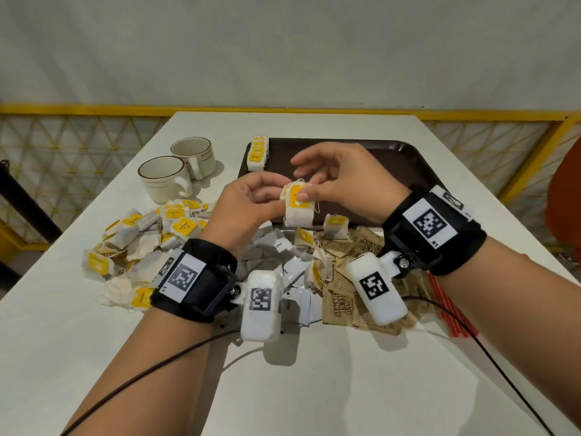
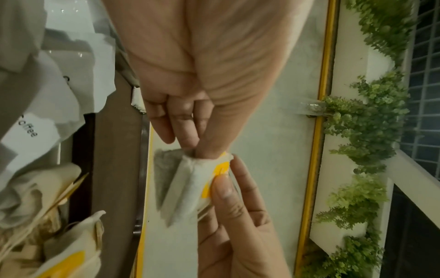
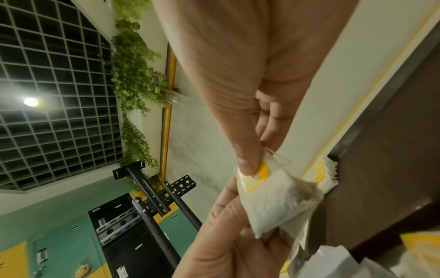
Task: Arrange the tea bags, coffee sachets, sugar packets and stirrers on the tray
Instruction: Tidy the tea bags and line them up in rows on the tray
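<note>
Both the left hand (image 1: 248,199) and right hand (image 1: 339,180) are pinching one tea bag (image 1: 298,209) above the tray's (image 1: 393,158) near edge. Only a small tea-bag stack (image 1: 258,152) is sitting at its far-left corner; sachets, sugar and stirrers are waiting on the table

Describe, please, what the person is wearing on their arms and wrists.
Both forearms are bare, without sleeves. The left wrist and right wrist each wear a black strap with square black-and-white code tags and a white boxy camera bearing another tag. A dark cable trails from each.
</note>
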`<state>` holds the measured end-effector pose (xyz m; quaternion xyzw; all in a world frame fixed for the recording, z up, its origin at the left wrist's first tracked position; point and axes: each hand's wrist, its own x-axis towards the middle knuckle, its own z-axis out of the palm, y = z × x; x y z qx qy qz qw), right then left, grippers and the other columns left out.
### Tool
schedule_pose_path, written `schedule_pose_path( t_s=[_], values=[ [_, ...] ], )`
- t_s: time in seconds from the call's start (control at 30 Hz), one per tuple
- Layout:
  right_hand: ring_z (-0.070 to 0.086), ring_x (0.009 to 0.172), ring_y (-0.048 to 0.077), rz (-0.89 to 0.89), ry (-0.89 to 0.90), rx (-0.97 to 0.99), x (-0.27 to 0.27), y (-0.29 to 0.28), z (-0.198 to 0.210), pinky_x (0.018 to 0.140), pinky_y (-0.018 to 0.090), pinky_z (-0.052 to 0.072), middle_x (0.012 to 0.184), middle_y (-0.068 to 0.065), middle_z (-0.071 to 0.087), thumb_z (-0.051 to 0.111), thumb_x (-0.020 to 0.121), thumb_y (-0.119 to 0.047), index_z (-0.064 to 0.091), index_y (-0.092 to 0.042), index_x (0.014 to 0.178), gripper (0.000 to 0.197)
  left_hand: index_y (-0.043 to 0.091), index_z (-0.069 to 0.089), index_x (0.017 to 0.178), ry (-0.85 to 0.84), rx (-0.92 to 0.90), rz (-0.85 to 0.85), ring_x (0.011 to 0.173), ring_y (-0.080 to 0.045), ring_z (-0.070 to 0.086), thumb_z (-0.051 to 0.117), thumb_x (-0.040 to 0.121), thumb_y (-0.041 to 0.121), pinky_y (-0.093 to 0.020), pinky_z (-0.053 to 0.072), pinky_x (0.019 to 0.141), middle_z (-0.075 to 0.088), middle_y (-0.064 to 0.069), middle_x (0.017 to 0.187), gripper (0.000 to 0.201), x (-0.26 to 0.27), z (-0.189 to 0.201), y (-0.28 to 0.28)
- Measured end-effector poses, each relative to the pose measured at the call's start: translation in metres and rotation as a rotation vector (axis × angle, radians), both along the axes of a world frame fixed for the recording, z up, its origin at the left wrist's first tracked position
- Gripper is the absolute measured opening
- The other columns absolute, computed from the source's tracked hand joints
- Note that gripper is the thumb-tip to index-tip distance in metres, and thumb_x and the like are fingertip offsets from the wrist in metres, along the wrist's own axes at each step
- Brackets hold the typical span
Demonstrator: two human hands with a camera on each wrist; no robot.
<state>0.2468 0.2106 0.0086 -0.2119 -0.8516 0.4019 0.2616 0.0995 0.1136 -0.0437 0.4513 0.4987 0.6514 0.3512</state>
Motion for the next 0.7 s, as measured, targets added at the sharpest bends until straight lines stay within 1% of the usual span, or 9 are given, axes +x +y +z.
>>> schedule_pose_path(
  t_s=[0.1, 0.17, 0.23, 0.3, 0.37, 0.47, 0.57, 0.67, 0.7],
  values=[
    [0.065, 0.071, 0.006, 0.000, -0.006, -0.026, 0.000, 0.002, -0.002, 0.075, 0.019, 0.055, 0.086, 0.000, 0.071, 0.080, 0.073, -0.011, 0.065, -0.013, 0.113, 0.043, 0.003, 0.064, 0.100, -0.054, -0.007, 0.017, 0.071, -0.016, 0.067, 0.073, 0.066, 0.007, -0.023, 0.052, 0.062, 0.073, -0.006, 0.079, 0.035, -0.002, 0.000, 0.000],
    [0.066, 0.071, 0.005, -0.009, -0.017, -0.007, -0.001, 0.003, -0.002, 0.074, 0.016, 0.053, 0.080, -0.002, 0.070, 0.079, 0.074, -0.012, 0.065, -0.013, 0.112, 0.041, 0.005, 0.065, 0.097, -0.059, -0.021, 0.032, 0.068, -0.015, 0.066, 0.071, 0.073, 0.010, -0.023, 0.052, 0.062, 0.072, -0.005, 0.077, 0.026, -0.002, 0.000, 0.001],
    [0.065, 0.069, 0.005, -0.009, -0.023, -0.005, 0.000, 0.003, -0.002, 0.073, 0.017, 0.053, 0.078, -0.001, 0.070, 0.079, 0.075, -0.011, 0.064, -0.012, 0.112, 0.039, 0.006, 0.066, 0.096, -0.073, -0.028, 0.029, 0.068, -0.013, 0.065, 0.067, 0.080, 0.014, -0.021, 0.052, 0.063, 0.072, -0.004, 0.077, 0.018, -0.001, 0.001, 0.001],
    [0.066, 0.070, 0.009, 0.000, -0.034, -0.035, 0.001, 0.004, -0.003, 0.075, 0.022, 0.055, 0.080, 0.004, 0.071, 0.078, 0.076, -0.011, 0.063, -0.012, 0.112, 0.039, 0.008, 0.067, 0.093, -0.045, -0.033, 0.013, 0.074, -0.015, 0.067, 0.070, 0.073, 0.021, -0.022, 0.053, 0.066, 0.072, -0.006, 0.081, 0.024, 0.001, 0.001, 0.001],
    [0.066, 0.071, 0.012, 0.010, -0.040, -0.099, 0.003, 0.004, -0.003, 0.074, 0.027, 0.056, 0.083, 0.007, 0.072, 0.078, 0.076, -0.010, 0.063, -0.014, 0.112, 0.039, 0.009, 0.068, 0.088, 0.020, -0.044, 0.020, 0.073, -0.015, 0.067, 0.074, 0.072, 0.017, -0.021, 0.054, 0.067, 0.072, -0.007, 0.080, 0.019, 0.002, 0.000, 0.000],
    [0.066, 0.074, 0.006, 0.017, -0.088, -0.151, 0.011, 0.009, -0.003, 0.071, 0.026, 0.055, 0.086, 0.001, 0.073, 0.076, 0.077, -0.011, 0.060, -0.017, 0.118, 0.044, 0.009, 0.067, 0.086, 0.011, -0.051, 0.080, 0.072, -0.020, 0.062, 0.070, 0.079, 0.005, -0.024, 0.052, 0.066, 0.071, -0.007, 0.078, 0.009, -0.002, -0.004, 0.003],
    [0.067, 0.080, 0.002, 0.127, -0.274, -0.170, 0.026, 0.015, -0.003, 0.076, 0.022, 0.054, 0.100, -0.004, 0.073, 0.076, 0.077, -0.010, 0.060, -0.021, 0.122, 0.050, 0.013, 0.068, 0.081, -0.030, -0.055, 0.139, 0.076, -0.025, 0.058, 0.069, 0.081, 0.004, -0.027, 0.050, 0.068, 0.069, -0.008, 0.078, 0.010, -0.008, -0.006, 0.005],
    [0.060, 0.091, -0.003, 0.260, -0.580, 0.068, 0.032, 0.010, -0.011, 0.081, 0.015, 0.049, 0.106, -0.026, 0.064, 0.078, 0.076, -0.020, 0.063, -0.038, 0.118, 0.048, 0.014, 0.067, 0.080, -0.028, -0.075, 0.155, 0.075, -0.022, 0.059, 0.067, 0.082, 0.004, -0.025, 0.050, 0.067, 0.069, -0.007, 0.078, 0.011, -0.009, -0.007, 0.006],
    [0.057, 0.094, -0.004, 0.283, -0.630, 0.145, 0.032, 0.007, -0.015, 0.079, 0.013, 0.046, 0.106, -0.029, 0.061, 0.078, 0.076, -0.022, 0.064, -0.040, 0.114, 0.044, 0.014, 0.067, 0.080, -0.025, -0.077, 0.155, 0.073, -0.021, 0.059, 0.067, 0.083, 0.003, -0.024, 0.050, 0.066, 0.069, -0.006, 0.078, 0.011, -0.009, -0.008, 0.006]
  ],
)
